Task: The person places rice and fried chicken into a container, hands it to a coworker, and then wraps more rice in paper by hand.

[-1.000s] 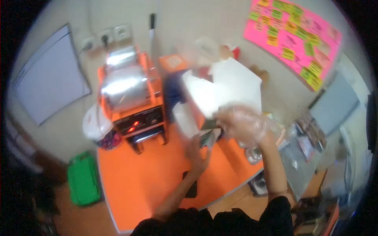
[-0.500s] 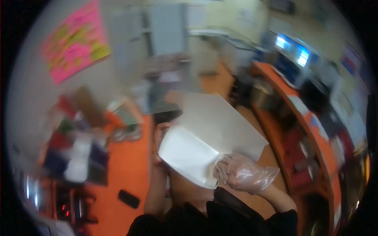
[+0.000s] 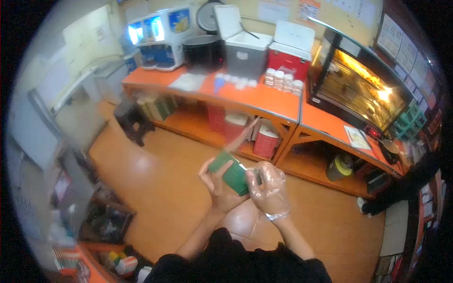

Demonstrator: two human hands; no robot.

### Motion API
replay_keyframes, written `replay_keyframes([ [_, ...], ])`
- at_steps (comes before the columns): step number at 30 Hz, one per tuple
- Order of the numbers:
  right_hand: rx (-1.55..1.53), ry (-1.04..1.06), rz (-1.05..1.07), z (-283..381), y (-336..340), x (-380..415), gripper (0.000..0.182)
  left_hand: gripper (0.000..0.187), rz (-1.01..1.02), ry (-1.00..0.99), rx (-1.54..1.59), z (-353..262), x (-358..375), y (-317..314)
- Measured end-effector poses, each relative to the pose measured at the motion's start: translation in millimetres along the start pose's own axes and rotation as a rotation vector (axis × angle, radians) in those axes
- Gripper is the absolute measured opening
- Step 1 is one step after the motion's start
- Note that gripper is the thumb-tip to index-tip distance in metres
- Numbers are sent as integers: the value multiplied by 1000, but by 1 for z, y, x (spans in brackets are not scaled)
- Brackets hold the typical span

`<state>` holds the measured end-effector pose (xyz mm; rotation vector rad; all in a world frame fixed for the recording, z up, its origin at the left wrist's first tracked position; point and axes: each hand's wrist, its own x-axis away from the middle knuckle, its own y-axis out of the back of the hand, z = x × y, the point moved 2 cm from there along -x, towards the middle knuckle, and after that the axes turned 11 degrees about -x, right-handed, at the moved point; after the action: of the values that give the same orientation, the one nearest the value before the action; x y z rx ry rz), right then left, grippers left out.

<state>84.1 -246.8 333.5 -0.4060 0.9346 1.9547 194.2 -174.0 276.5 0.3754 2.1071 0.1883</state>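
Left hand [image 3: 218, 183]: fingers and thumb clasp green carton [image 3: 228, 170], tilted, against palm | gloved right hand [image 3: 270, 189]: fingers curled over carton's right end, hiding it; cannot tell if gripping | beyond: orange counter [image 3: 188, 89], coolers [image 3: 243, 56], lit display case [image 3: 358, 80] | dark stool [image 3: 133, 119] left, person [image 3: 401, 192] right

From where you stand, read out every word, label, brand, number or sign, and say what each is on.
No text can be read.
Orange-and-white wall poster: too small.
Drink dispenser: panels blurred.
Gray cooler box: label too small.
Counter sheet: blurred.
Green box in the left hand: any print too blurred.
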Motion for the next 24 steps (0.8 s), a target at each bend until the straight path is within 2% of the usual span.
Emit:
replay_keyframes([
  [1,32,42,-80,-32,7,-18,15,88,-2,26,6,1,-12,-36],
  [4,33,-34,-206,-89,-5,-55,14,86,-44,70,0,27,-18,-108],
  [7,114,-29,-231,-139,-23,-86,14,82,-120,121,-50,61,-27,-168],
  [10,164,-94,-162,-198,-43,-151,8,76,-142,5,-45,100,-64,-234],
  [13,111,-143,130,-233,-52,-217,15,69,-10,-77,-12,140,-108,-278],
  [14,83,-247,209,-247,-56,-236,19,63,-2,-52,-3,145,-124,-295],
  [16,18,-464,360,-271,-69,-270,26,65,123,-49,-175,163,-149,-320],
  [18,-123,-578,506,-294,-82,-299,31,76,249,60,-243,194,-161,-337],
  [19,-285,-558,480,-317,-98,-307,31,81,315,111,-282,209,-167,-345],
  [20,-448,-537,456,-354,-124,-310,32,84,343,295,-157,240,-158,-356],
  [22,-886,-434,280,-396,-152,-346,29,88,203,415,-217,281,-164,-364],
  [23,-663,-554,330,-421,-161,-370,33,88,46,352,-406,296,-169,-361],
  [24,-434,-660,377,-446,-163,-402,37,82,98,421,-579,303,-178,-350],
])
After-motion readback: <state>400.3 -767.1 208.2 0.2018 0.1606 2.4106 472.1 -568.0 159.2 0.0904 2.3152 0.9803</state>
